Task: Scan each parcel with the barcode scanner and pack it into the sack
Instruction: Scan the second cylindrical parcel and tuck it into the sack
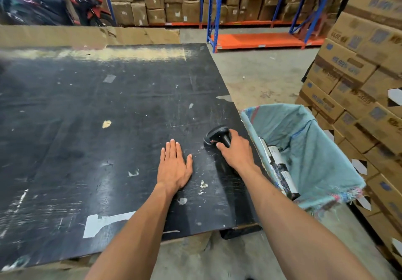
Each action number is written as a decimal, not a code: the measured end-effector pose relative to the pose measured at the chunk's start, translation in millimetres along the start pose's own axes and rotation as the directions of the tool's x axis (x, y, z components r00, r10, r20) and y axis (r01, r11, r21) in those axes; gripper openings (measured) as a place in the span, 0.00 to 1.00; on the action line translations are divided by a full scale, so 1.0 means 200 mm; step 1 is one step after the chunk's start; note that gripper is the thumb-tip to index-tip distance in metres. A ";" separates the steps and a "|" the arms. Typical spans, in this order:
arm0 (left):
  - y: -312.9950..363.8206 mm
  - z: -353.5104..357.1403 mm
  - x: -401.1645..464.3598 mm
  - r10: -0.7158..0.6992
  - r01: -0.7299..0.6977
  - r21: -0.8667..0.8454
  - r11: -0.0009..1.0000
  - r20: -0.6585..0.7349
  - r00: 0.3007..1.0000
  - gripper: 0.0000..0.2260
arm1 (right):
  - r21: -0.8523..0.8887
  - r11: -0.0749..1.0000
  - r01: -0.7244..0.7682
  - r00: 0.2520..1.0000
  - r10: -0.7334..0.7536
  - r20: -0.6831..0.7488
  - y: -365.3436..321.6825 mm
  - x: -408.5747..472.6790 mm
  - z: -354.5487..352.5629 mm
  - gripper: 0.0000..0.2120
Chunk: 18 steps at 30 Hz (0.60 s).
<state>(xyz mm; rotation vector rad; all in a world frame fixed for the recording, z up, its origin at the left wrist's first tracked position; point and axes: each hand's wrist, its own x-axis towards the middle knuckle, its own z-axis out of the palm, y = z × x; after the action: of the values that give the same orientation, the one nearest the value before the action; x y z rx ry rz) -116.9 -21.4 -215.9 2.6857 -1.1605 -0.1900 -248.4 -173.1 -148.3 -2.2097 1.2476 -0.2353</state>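
Right hand (236,149) grip clamped on barcode scanner (218,135), resting on desk (87,116) near right edge. Left hand (174,164) flat, fingers apart, empty. Parcel (280,168) already in sack (315,149). No parcels on desk; likely done—set scanner down clear of edge.

The table (87,127) top is black board, semi-glossy, scratched and chipped to pale wood. The barcode scanner (217,135) is smooth black plastic. The sack (315,149) is teal woven cloth with frayed edges. Stacked boxes (359,72) are matt brown cardboard.
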 end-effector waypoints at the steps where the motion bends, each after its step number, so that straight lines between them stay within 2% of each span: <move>1: 0.00 0.00 0.00 -0.001 0.001 0.000 1.000 0.001 1.000 0.32 | -0.044 0.999 -0.001 1.000 0.002 0.014 -0.02 -0.01 0.01 0.31; 9: 0.00 0.01 0.01 -0.005 0.005 -0.020 1.000 -0.012 1.000 0.32 | -0.074 0.993 -0.092 0.991 0.084 -0.104 -0.04 0.09 -0.03 0.26; 18: 0.00 0.01 0.01 -0.003 0.002 -0.024 1.000 -0.028 1.000 0.32 | -0.066 0.988 -0.142 0.984 0.134 -0.119 -0.03 0.21 -0.06 0.31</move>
<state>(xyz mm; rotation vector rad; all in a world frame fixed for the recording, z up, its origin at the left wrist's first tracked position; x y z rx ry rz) -116.1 -22.4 -218.1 2.6608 -1.1402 -0.1655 -226.9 -211.4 -140.6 -2.1868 1.4881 -0.2677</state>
